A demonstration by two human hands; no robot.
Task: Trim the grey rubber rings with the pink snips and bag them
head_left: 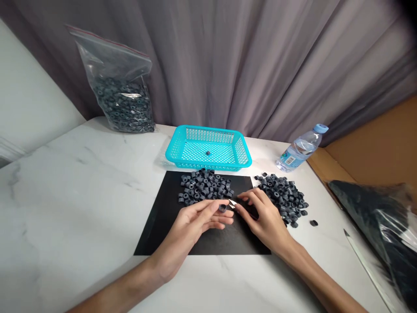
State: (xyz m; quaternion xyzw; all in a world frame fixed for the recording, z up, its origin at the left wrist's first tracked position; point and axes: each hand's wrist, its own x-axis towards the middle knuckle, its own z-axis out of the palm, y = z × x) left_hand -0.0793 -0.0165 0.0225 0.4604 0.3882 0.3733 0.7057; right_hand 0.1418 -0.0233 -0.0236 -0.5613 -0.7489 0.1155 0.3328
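My left hand (202, 217) is closed in a pinch on a small dark grey rubber cap (222, 208), its hollow end facing me. In my right hand (263, 217) is a small pair of snips; their two pointed silvery blades (232, 203) stand slightly apart, close to the cap. The handle of the snips is mostly hidden by the fingers. Both hands are over a black mat (159, 230). Just beyond my left fingers lies a pile of similar caps (205, 187) on the mat, and a second pile (283, 193) lies to the right, beside my right hand.
A turquoise basket (208, 166) with one cap inside stands behind the mat. At the back left is a clear zip bag (124, 104) full of caps. A water bottle (301, 150), a cardboard box (374, 148), a dark plastic bag (374, 217) and a pale strip (368, 269) are on the right.
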